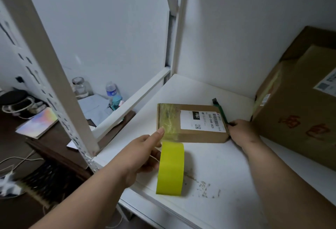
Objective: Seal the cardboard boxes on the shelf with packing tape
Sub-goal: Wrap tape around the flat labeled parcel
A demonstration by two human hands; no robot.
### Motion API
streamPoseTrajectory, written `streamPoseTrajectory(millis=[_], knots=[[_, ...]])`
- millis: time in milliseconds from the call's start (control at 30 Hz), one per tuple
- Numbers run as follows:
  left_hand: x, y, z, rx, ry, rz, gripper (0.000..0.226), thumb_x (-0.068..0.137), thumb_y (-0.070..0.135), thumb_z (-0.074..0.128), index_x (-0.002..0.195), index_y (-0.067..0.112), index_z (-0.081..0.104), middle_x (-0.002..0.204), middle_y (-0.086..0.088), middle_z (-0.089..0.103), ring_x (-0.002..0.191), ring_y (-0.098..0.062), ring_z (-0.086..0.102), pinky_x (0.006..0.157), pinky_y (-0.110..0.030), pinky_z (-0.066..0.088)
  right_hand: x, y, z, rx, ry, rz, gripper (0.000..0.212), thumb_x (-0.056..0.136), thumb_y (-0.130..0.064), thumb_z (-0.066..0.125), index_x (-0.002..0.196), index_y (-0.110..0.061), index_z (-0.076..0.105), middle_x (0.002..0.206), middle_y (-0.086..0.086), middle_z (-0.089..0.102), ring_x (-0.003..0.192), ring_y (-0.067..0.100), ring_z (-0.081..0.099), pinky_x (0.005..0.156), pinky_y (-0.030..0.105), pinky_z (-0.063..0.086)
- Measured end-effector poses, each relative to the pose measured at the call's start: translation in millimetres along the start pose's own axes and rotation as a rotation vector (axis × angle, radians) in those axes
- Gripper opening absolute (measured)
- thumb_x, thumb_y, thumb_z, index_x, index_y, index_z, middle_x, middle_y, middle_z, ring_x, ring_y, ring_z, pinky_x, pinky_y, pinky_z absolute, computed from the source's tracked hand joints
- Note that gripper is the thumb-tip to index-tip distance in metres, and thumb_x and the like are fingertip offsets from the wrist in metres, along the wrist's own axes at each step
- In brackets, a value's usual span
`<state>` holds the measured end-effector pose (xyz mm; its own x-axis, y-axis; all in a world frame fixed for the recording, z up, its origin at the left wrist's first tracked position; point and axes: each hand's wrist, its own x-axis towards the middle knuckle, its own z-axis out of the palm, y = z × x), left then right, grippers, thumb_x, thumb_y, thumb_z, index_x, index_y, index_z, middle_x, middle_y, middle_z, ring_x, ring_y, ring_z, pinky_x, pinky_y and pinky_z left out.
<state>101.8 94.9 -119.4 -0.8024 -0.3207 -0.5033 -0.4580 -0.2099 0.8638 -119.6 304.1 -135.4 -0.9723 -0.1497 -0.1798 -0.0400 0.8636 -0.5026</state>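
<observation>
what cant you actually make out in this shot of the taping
- Head view: the right hand covers the small box's right end and the green cutter's lower end, so its grip is unclear.
- The large box is cut off by the right edge.
- Small label print on both boxes is too small and blurred.
- The yellow tape roll hides the left hand's fingertips.

White walls, white metal shelving
Slotted upright [45, 83] beside plain wall [109, 29]; dark wooden desk [54, 138] below left, cluttered.
</observation>
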Motion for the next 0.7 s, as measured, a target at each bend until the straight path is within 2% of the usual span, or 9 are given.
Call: streamPoseTrajectory(millis=[133, 200, 300, 333, 400, 467, 567, 633, 700], knots=[[-0.1, -0.7, 0.4, -0.008, -0.025, -0.033, 0.076, 0.067, 0.072, 0.061, 0.113, 0.011, 0.066, 0.080, -0.008, 0.065, 0.069, -0.022, 0.057, 0.071, -0.034, 0.044, -4.6, 3.6, -0.4, 0.082, 0.045, 0.057, 0.021, 0.095, -0.020, 0.057, 0.094, -0.006, 0.073, 0.088, 0.013, 0.070, 0.069, 0.023, 0.059, 0.065, 0.032, 0.049], [0.3, 0.6, -0.6, 0.007, -0.028, -0.054, 0.071, 0.074, 0.069, 0.060, 0.115, 0.011, 0.065, 0.077, -0.008, 0.065, 0.063, -0.019, 0.057, 0.065, -0.031, 0.043, -10.3, 5.9, -1.2, 0.139, 0.099, 0.112, 0.020, 0.095, -0.012, 0.052, 0.103, -0.001, 0.067, 0.091, 0.014, 0.066, 0.068, 0.022, 0.056, 0.055, 0.027, 0.041], [-1.5, 5.1, 0.7, 0.018, -0.045, -0.074, 0.062, 0.082, 0.064, 0.058, 0.113, 0.010, 0.066, 0.078, -0.013, 0.066, 0.061, -0.018, 0.057, 0.060, -0.028, 0.043, -20.4, 8.0, -7.3, 0.228, 0.223, 0.150, 0.020, 0.099, -0.011, 0.045, 0.117, -0.005, 0.052, 0.107, 0.016, 0.061, 0.084, 0.031, 0.061, 0.063, 0.030, 0.040], [-2.7, 6.5, 2.2, 0.021, -0.061, -0.073, 0.061, 0.081, 0.063, 0.058, 0.111, 0.010, 0.068, 0.082, -0.018, 0.068, 0.066, -0.020, 0.058, 0.062, -0.029, 0.043, -23.9, 8.3, -10.0, 0.281, 0.253, 0.149, 0.018, 0.099, -0.013, 0.046, 0.116, -0.008, 0.049, 0.111, 0.016, 0.061, 0.090, 0.033, 0.062, 0.067, 0.032, 0.043], [-5.6, 7.0, 4.7, 0.020, -0.094, -0.073, 0.067, 0.071, 0.064, 0.061, 0.109, 0.010, 0.071, 0.092, -0.023, 0.070, 0.077, -0.027, 0.057, 0.067, -0.031, 0.042, -33.5, 7.8, -14.7, 0.444, 0.262, 0.135, 0.014, 0.099, -0.014, 0.048, 0.113, -0.013, 0.047, 0.111, 0.013, 0.064, 0.089, 0.027, 0.065, 0.065, 0.033, 0.045], [-8.0, 5.2, 5.2, -0.007, -0.121, -0.081, 0.077, 0.059, 0.065, 0.065, 0.109, 0.007, 0.071, 0.089, -0.019, 0.068, 0.082, -0.029, 0.053, 0.066, -0.032, 0.041, -50.0, 4.4, -19.8, 0.747, 0.174, 0.139, 0.015, 0.100, -0.011, 0.049, 0.114, -0.012, 0.051, 0.105, 0.010, 0.068, 0.082, 0.020, 0.066, 0.062, 0.030, 0.044], [-8.4, 1.0, 3.0, -0.098, -0.162, -0.119, 0.080, 0.053, 0.059, 0.073, 0.111, 0.004, 0.071, 0.093, -0.019, 0.067, 0.087, -0.032, 0.052, 0.069, -0.035, 0.043, -81.4, -2.5, -28.4, 1.391, -0.251, 0.186, 0.024, 0.093, -0.005, 0.049, 0.116, -0.006, 0.058, 0.098, 0.013, 0.071, 0.077, 0.019, 0.065, 0.066, 0.028, 0.043], [-8.2, 0.0, 2.3, -0.148, -0.199, -0.140, 0.073, 0.056, 0.053, 0.074, 0.111, 0.005, 0.072, 0.097, -0.019, 0.070, 0.090, -0.033, 0.056, 0.071, -0.036, 0.047, -97.6, -3.9, -28.6, 1.549, -0.480, 0.114, 0.044, 0.078, -0.009, 0.063, 0.120, -0.002, 0.059, 0.098, 0.015, 0.070, 0.076, 0.020, 0.065, 0.064, 0.027, 0.048], [-8.3, -1.3, 2.0, -0.202, -0.226, -0.151, 0.066, 0.057, 0.047, 0.075, 0.109, 0.006, 0.073, 0.096, -0.018, 0.071, 0.088, -0.032, 0.059, 0.070, -0.034, 0.050, -105.9, -7.1, -24.6, 1.549, -0.567, 0.009, 0.069, 0.058, -0.012, 0.081, 0.121, 0.000, 0.057, 0.099, 0.018, 0.069, 0.078, 0.024, 0.068, 0.063, 0.029, 0.054]])
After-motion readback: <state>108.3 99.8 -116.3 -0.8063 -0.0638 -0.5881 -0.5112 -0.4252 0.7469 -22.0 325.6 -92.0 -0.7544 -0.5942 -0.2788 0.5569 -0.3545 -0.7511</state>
